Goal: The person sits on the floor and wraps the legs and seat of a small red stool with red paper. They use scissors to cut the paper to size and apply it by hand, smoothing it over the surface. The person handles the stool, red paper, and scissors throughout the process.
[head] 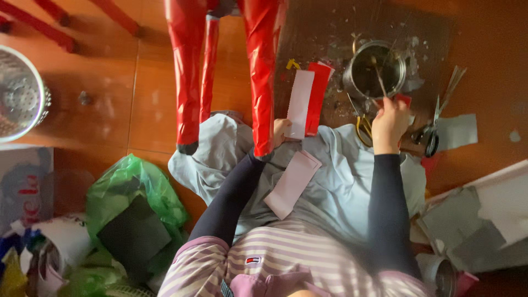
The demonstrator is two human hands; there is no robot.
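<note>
Right hand (389,118) is closing its fingers around a thin stick or brush handle (379,77), whose far end is dipping into a small metal pot (377,69). Left hand (281,130) is pinching the lower edge of a white and red paper strip (306,99), which is lying flat ahead of the knees.

A pale pink paper strip (291,184) is resting on the grey cloth (335,181) over the lap. Scissors (434,124) are lying just beside the right hand, on a dark, paste-flecked mat (330,33).

All of it is sitting on an orange tiled floor (110,104). Red foil-wrapped legs (187,71) are standing in front. A green plastic bag (137,187) is bulging at the left, near a perforated metal bin (22,93).
</note>
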